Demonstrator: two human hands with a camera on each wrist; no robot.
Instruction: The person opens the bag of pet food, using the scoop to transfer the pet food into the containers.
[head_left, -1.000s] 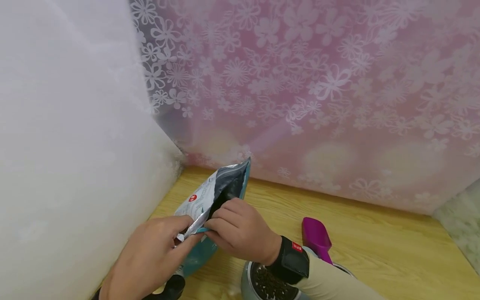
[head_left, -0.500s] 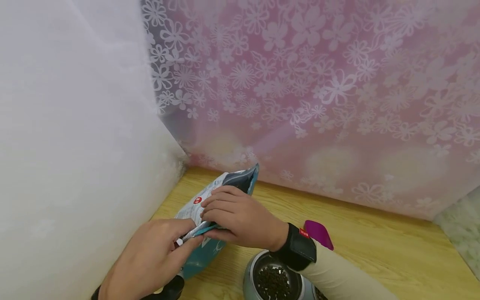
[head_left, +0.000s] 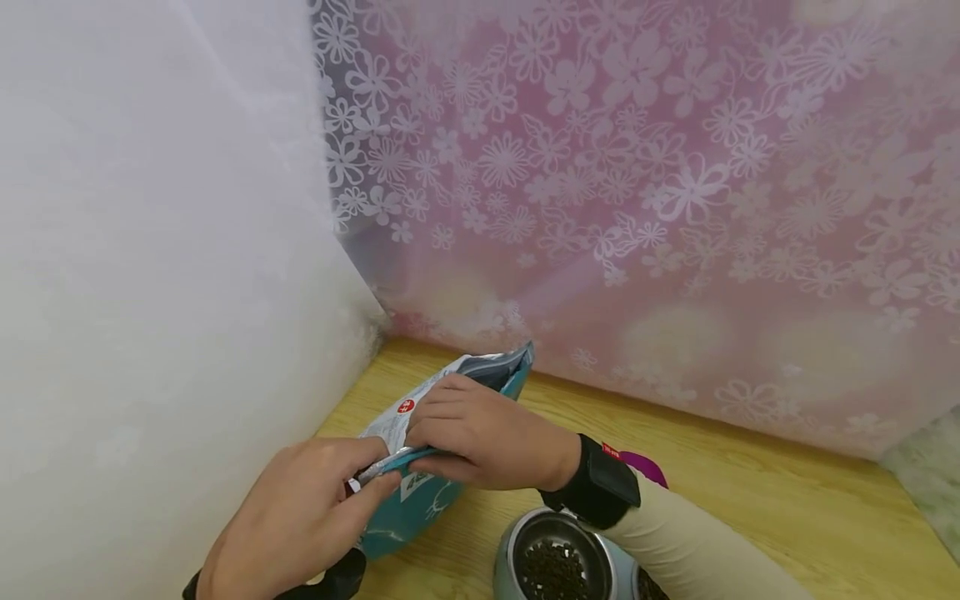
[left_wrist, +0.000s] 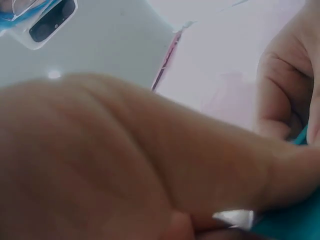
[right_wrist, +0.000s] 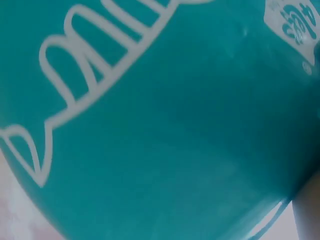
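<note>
A teal and silver-white pet food bag (head_left: 431,504) leans at the left of the table, its far corner gaping and its near end pressed flat. My left hand (head_left: 296,508) pinches the near corner of its mouth between thumb and fingers. Just beyond, my right hand (head_left: 480,433) pinches the same edge, thumb on the teal side and fingers over the white side. In the left wrist view, the right hand (left_wrist: 285,75) appears beside the left hand (left_wrist: 150,150). Teal bag front (right_wrist: 165,135) with white line drawings fills the right wrist view.
A metal bowl (head_left: 551,525) holding dark kibble (head_left: 555,571) sits below my right wrist, in a grey-blue stand with a second bowl partly under the sleeve (head_left: 697,537). A purple scoop (head_left: 645,467) shows behind the wrist strap. A white sheet (head_left: 150,292) and a pink flowered curtain (head_left: 600,208) border the wood-grain table (head_left: 750,475).
My right fingers have come out of the bag's mouth and now lie over its white side, pinching the edge. The mouth has narrowed. The right arm now covers most of the scoop.
</note>
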